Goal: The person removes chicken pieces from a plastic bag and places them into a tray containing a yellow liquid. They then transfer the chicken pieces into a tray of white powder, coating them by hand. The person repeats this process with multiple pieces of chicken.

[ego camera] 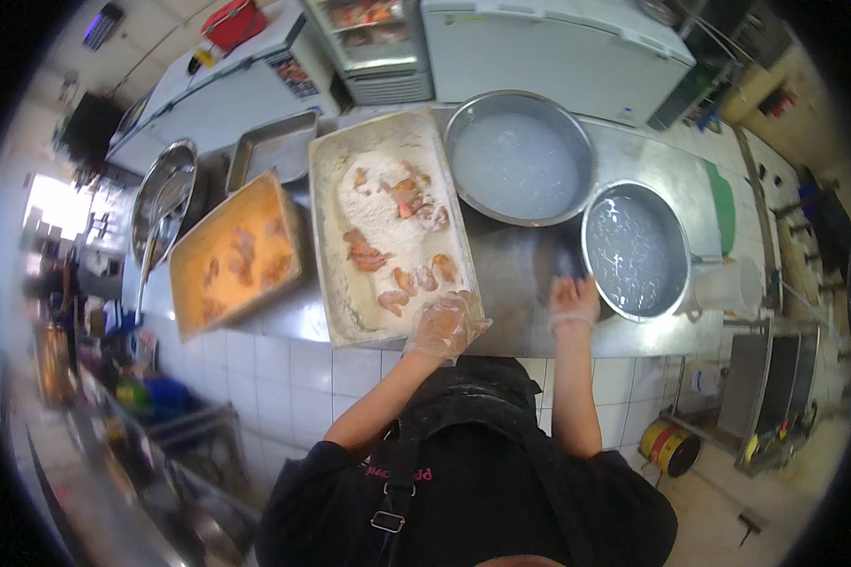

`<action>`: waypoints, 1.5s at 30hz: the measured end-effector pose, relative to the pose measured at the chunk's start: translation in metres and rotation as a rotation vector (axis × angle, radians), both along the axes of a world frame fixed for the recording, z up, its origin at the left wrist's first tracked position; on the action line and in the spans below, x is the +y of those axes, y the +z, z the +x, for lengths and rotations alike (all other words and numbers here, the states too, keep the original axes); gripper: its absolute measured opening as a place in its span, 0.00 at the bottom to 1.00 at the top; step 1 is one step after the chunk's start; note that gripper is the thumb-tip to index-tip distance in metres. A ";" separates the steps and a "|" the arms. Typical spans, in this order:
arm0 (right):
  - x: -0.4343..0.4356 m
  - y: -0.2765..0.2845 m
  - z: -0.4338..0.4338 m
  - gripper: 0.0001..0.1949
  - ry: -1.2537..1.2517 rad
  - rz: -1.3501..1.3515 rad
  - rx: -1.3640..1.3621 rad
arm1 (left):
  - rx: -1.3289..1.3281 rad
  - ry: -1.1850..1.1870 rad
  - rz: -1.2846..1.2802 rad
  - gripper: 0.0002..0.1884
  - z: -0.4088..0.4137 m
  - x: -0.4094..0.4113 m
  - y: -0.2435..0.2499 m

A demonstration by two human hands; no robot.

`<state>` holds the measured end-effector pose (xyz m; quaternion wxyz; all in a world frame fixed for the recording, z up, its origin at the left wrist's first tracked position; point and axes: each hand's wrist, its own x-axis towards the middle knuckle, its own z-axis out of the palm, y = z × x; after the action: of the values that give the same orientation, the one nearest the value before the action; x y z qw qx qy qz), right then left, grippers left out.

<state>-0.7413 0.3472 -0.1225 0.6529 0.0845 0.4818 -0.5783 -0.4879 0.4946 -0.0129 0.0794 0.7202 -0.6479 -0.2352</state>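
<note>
My left hand (443, 324), in a clear plastic glove, is at the near right corner of a deep tray (332, 283). White flour (369, 202) lies in that tray with several pieces of raw chicken (364, 253), some partly coated. Whether the left fingers grip the rim or a piece is hidden by the glove. My right hand (574, 301), with a clear glove cuff at its wrist, is beside the near left side of a metal pot (635, 248) of clear liquid. Its fingers are blurred and look partly curled, so a hold cannot be made out.
A tray of orange marinade with chicken (287, 205) stands left. Behind it are a metal pan (280, 152) and a steel bowl (163, 191) with a long-handled utensil. A wide basin (521, 163) holds cloudy liquid. A clear plastic jug (730, 287) stands right on the steel table (510, 319).
</note>
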 end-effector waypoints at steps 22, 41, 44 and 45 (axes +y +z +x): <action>0.066 -0.002 -0.110 0.12 -0.147 0.194 0.417 | 0.101 -0.136 0.004 0.44 0.016 -0.001 0.015; 0.113 0.026 -0.029 0.08 -0.097 0.167 0.432 | 0.354 -0.247 -0.064 0.47 0.048 -0.004 0.016; 0.106 0.024 -0.019 0.09 -0.067 0.114 0.417 | 0.366 -0.261 -0.005 0.48 0.053 -0.008 0.025; 0.104 0.019 -0.024 0.09 -0.056 0.095 0.413 | 0.381 -0.277 -0.020 0.47 0.053 -0.008 0.022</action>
<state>-0.7656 0.4514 -0.1037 0.5194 0.0083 0.6296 -0.5777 -0.4347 0.4869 0.0094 0.1743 0.5662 -0.7162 -0.3690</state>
